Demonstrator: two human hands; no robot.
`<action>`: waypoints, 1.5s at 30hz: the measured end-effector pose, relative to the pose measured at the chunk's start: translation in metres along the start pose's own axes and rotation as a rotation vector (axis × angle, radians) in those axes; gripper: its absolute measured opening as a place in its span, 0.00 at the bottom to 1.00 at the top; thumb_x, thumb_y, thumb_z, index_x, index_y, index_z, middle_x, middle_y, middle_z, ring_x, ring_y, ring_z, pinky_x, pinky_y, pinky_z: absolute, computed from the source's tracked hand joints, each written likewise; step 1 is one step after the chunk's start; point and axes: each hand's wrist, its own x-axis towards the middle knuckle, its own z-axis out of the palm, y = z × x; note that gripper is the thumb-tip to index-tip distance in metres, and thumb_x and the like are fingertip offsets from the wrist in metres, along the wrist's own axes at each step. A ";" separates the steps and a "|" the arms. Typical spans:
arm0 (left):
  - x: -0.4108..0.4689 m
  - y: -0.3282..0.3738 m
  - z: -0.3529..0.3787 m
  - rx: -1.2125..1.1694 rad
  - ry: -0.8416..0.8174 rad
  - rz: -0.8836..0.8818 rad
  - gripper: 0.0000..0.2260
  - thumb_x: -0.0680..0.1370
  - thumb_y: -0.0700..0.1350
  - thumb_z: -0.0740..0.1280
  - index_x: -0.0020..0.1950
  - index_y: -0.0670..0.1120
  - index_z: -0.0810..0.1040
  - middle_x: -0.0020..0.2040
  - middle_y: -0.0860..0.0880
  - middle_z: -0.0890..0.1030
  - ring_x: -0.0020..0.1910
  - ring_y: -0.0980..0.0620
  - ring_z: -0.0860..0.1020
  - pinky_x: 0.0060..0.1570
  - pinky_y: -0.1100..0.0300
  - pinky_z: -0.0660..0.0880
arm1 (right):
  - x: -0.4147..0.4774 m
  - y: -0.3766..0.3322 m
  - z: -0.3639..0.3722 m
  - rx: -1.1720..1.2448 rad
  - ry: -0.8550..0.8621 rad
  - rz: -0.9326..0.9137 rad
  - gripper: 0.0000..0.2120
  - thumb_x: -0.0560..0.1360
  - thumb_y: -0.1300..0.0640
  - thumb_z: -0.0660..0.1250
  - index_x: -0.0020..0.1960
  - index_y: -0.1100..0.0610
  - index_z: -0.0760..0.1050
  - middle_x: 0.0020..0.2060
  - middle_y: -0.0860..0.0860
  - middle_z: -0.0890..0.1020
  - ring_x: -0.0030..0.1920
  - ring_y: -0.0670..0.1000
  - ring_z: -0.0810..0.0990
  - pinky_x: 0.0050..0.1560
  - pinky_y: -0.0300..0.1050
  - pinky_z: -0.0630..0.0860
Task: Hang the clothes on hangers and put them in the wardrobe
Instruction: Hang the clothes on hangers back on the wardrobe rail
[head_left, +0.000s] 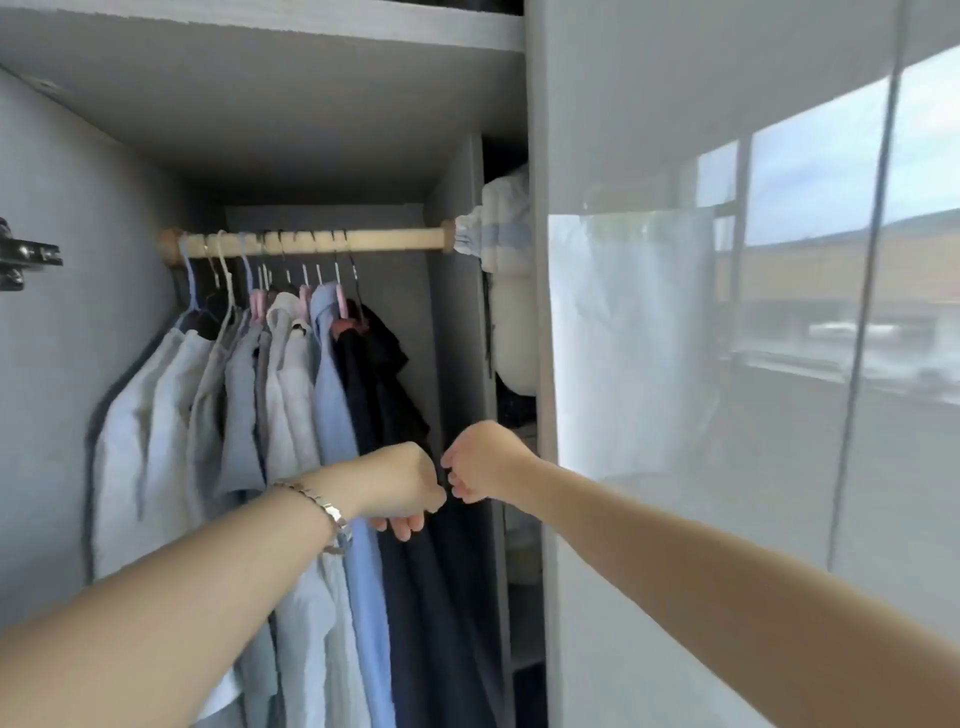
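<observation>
Grey wardrobe (104, 218) walls and a shelf frame the view, with the door open and a row of clothes hanging inside.

The left hand's fingers (405, 527) are curled under against the dark navy garment (415, 623), apparently closed round a fold of its cloth. The right hand's fingers (460, 486) are curled too, at the same garment's right edge, but blur hides whether any cloth lies between them. The left hand (400, 483) and right hand (483, 460) sit knuckles up, almost touching, about midway down the garment. A metal link bracelet (327, 512) circles the left wrist, and both bare forearms reach in from the lower corners.

The navy garment hangs last on the right of the row, on a pink hanger (340, 306), just beside a light blue shirt (332, 415). Further left hang pale grey and white shirts (156, 415), packed close. All the hooks sit on the left half of a wooden rail (395, 240). Past the rail's right end, white bundled cloth (506, 260) fills a side compartment. A glossy door panel (727, 467) on the right reflects a window, and a black hinge (26, 254) sits on the left wall.
</observation>
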 end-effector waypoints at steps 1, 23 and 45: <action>-0.004 0.011 0.018 0.060 -0.073 0.028 0.09 0.78 0.42 0.57 0.49 0.42 0.77 0.36 0.50 0.80 0.32 0.55 0.78 0.27 0.65 0.70 | -0.023 0.020 0.001 -0.040 -0.030 0.126 0.16 0.81 0.57 0.54 0.66 0.58 0.70 0.63 0.51 0.76 0.59 0.51 0.76 0.54 0.42 0.76; -0.424 0.258 0.433 0.233 -0.566 1.079 0.07 0.74 0.43 0.59 0.39 0.46 0.76 0.42 0.46 0.82 0.44 0.46 0.80 0.42 0.57 0.74 | -0.791 0.244 0.080 -0.018 0.014 1.397 0.12 0.75 0.63 0.59 0.52 0.67 0.77 0.42 0.63 0.81 0.46 0.56 0.78 0.39 0.43 0.72; -0.901 0.142 0.502 0.406 -0.865 2.115 0.10 0.78 0.42 0.55 0.43 0.44 0.75 0.36 0.47 0.76 0.35 0.45 0.74 0.28 0.63 0.62 | -1.164 -0.109 0.357 0.418 0.715 2.432 0.10 0.72 0.64 0.55 0.36 0.55 0.71 0.39 0.53 0.75 0.46 0.57 0.75 0.44 0.43 0.72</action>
